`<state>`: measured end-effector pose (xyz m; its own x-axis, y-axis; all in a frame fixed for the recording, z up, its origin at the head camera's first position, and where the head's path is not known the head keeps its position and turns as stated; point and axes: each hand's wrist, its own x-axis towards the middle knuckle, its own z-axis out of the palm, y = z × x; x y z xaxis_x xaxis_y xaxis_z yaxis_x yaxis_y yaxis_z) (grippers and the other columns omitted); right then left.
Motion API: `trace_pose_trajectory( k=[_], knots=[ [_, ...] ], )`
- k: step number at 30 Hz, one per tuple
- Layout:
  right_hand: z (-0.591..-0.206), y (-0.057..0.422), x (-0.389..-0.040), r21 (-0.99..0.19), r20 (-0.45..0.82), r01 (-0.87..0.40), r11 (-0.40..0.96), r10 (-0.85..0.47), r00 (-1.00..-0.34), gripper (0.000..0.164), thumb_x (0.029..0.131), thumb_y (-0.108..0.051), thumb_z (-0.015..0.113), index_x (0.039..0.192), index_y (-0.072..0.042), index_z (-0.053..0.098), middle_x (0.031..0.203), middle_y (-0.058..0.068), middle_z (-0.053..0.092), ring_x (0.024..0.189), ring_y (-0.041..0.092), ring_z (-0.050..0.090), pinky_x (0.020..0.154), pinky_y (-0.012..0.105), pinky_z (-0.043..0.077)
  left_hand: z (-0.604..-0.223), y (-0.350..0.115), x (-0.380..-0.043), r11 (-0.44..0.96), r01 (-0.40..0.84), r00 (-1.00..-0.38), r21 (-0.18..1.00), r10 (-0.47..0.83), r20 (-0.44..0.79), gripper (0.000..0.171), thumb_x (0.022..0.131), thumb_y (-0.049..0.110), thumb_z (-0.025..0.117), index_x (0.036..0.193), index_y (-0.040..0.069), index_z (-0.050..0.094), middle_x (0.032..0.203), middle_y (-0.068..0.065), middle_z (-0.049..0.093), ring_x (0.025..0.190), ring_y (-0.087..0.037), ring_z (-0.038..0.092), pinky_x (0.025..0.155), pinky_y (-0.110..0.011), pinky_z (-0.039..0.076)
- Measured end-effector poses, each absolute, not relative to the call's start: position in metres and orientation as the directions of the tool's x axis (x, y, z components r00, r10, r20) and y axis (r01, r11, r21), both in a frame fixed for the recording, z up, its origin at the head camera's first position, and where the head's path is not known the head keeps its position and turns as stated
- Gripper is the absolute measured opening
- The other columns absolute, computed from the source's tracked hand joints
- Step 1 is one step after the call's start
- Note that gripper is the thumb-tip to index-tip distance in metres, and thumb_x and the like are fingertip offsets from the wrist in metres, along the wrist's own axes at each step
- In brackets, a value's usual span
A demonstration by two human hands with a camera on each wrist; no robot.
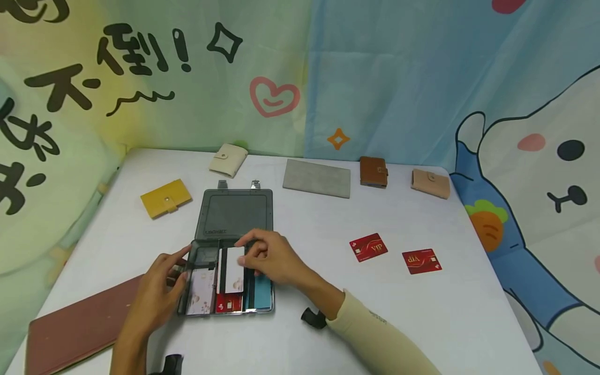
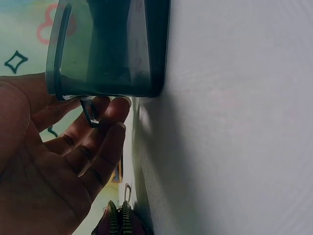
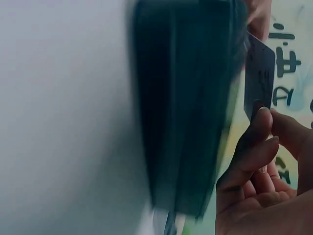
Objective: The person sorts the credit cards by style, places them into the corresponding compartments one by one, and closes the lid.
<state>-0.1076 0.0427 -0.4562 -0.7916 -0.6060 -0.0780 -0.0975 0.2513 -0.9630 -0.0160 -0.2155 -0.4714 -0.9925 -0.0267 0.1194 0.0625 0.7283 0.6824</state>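
Currently, the right hand [image 1: 273, 255] pinches one card [image 1: 235, 276] above one open case [image 1: 236, 212].

Your white table [image 1: 356, 323] bears the open gray case [image 1: 238, 213] at your fingers [image 1: 252, 236]; beyond them, a yellow wallet [image 1: 166, 200], cream wallet [image 1: 227, 160], gray pouch [image 1: 316, 178], brown wallet [image 1: 373, 172], beige wallet [image 1: 430, 184] (a loose row); rightward, two red cards [image 1: 368, 247]; leftward, a brown folder [image 1: 84, 328].

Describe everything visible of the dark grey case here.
The case looks like translucent plastic. It sits on the white table, its lid swung open, with two clasps on the far edge. Its divided base holds floral, red and blue cards. The left hand touches its left edge; the right hand pinches a white card over it.
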Motion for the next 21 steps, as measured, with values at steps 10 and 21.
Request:
trace_pose_trajectory(
  k=[10,21],
  knots=[
    [-0.457,0.002,-0.098,-0.894,-0.099,-0.219,0.391,-0.65,-0.753,0.029,0.091,-0.026,0.074,0.118,-0.021,0.067,0.076,-0.007,0.075,0.062,0.004,0.065,0.062,0.018,0.05,-0.471,-0.214,-0.017,0.726,0.032,-0.996,0.687,-0.032,0.08,0.059,0.093,-0.003,0.06,0.148,0.013,0.049,0.112,-0.011,0.057,0.083,-0.02,0.062,0.066,-0.025,0.053],
    [-0.462,0.042,-0.107,-0.924,-0.004,-0.255,0.284,-0.676,-0.737,0.033,0.089,-0.024,0.076,0.118,-0.012,0.067,0.083,-0.01,0.074,0.054,0.013,0.056,0.054,0.019,0.046,-0.47,-0.214,-0.017,0.726,0.032,-0.996,0.687,-0.037,0.085,0.059,0.093,-0.004,0.06,0.148,0.014,0.048,0.113,-0.011,0.056,0.082,-0.021,0.062,0.063,-0.023,0.051]
  ],
)
